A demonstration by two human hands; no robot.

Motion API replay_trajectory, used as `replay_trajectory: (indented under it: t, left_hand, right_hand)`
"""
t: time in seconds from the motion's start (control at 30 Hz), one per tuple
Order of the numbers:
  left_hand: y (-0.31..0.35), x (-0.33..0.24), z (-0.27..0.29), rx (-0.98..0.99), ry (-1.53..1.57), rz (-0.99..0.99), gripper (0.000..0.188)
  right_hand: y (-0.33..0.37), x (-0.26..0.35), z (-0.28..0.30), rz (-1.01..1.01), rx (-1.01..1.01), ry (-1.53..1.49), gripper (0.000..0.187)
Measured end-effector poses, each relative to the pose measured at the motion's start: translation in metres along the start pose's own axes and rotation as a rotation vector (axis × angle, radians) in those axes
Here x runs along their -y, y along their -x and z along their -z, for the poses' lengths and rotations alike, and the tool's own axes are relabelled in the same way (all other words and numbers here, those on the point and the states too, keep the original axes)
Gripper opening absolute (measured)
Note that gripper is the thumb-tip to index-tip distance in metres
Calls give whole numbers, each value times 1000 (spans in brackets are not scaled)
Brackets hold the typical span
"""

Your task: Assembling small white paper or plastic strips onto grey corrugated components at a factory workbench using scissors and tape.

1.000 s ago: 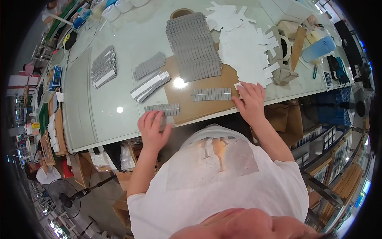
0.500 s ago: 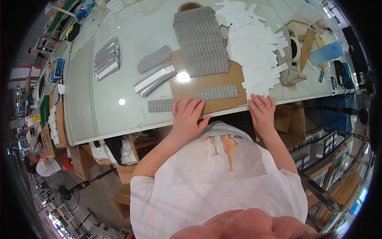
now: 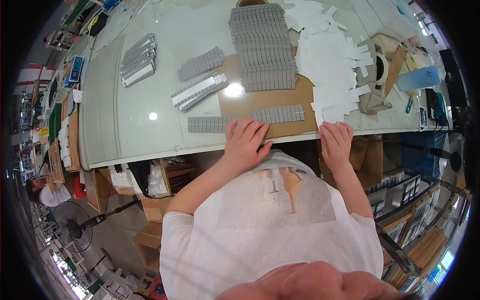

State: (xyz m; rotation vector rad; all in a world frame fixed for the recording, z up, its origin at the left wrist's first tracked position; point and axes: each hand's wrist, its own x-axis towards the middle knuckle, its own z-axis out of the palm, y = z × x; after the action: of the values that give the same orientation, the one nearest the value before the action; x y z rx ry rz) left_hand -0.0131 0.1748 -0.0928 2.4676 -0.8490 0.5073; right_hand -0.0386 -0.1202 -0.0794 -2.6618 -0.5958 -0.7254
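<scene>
My left hand (image 3: pixel 246 143) rests at the table's front edge, its fingers stretched out and its thumb apart. Its fingertips touch the cardboard sheet (image 3: pixel 287 131) beside the right end of a short grey segmented strip (image 3: pixel 207 124). Just beyond those fingers, a second grey strip (image 3: pixel 279 114) lies on the cardboard. Over the edge at the near end of the white paper strips (image 3: pixel 330 95) lies my right hand (image 3: pixel 336 143), fingers extended; what is beneath its fingertips is hidden. A long overlapping stack of grey strips (image 3: pixel 265 55) covers the far part of the cardboard.
Smaller grey strip piles (image 3: pixel 201 63) and strips topped with white (image 3: pixel 200 92) lie left of the cardboard, with another bundle (image 3: pixel 139 60) farther left. At right stand a tape dispenser (image 3: pixel 375 102) and a blue bottle (image 3: pixel 419 78). A fan (image 3: pixel 75 230) stands on the floor.
The view has shifted, so the table sits higher in it. My left hand has slid slightly right, uncovering more of the left strip. My right hand has drawn back a little toward the edge.
</scene>
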Motion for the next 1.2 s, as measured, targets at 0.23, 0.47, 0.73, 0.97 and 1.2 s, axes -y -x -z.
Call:
replay_trajectory:
  t: [0.23,0.47,0.73,0.97,1.2]
  left_hand:
    - [4,0,1,17,5,4,45]
    - [6,3,1,8,23,-5,46]
    - [18,14,7,-88,50,8,38]
    - [15,15,6,-87,-8,8,39]
    - [14,16,4,-94,-51,5,39]
  right_hand:
    - [-8,-5,-4,-57,50,-150,19]
    - [-34,3,11,-106,-91,-149,14]
    - [-32,23,25,-337,-271,-887,13]
    - [-50,52,-49,16,198,-690,11]
    - [-53,65,-68,134,172,-564,15]
